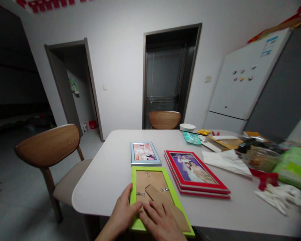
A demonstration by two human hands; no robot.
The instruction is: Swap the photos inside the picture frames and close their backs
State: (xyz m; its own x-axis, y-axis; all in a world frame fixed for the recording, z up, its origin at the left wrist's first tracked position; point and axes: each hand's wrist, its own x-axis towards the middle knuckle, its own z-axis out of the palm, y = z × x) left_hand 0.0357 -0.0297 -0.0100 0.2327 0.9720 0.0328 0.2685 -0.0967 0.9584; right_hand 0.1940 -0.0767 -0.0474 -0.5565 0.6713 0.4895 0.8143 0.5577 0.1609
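A green picture frame (170, 185) lies face down at the table's near edge, its brown backing board (150, 175) and fold-out stand (163, 201) facing up. Metal clips (140, 193) show at the top and both sides of the board. My left hand (124, 209) grips the frame's left side, thumb over the backing and fingers along the outer edge. Fingers apart, my right hand (160, 219) rests on the lower part of the backing and stand, covering whatever is beneath. Just beyond lies a light blue picture frame (133, 155), photo up. Two stacked red picture frames (203, 185) lie to the right.
On the table's right side are a white paper sheet (225, 162), white gloves (283, 197), a clear plastic tub (263, 157), a green package (294, 167), a teal packet (192, 138) and a white bowl (187, 127). Wooden chairs stand left (50, 144) and behind (165, 119).
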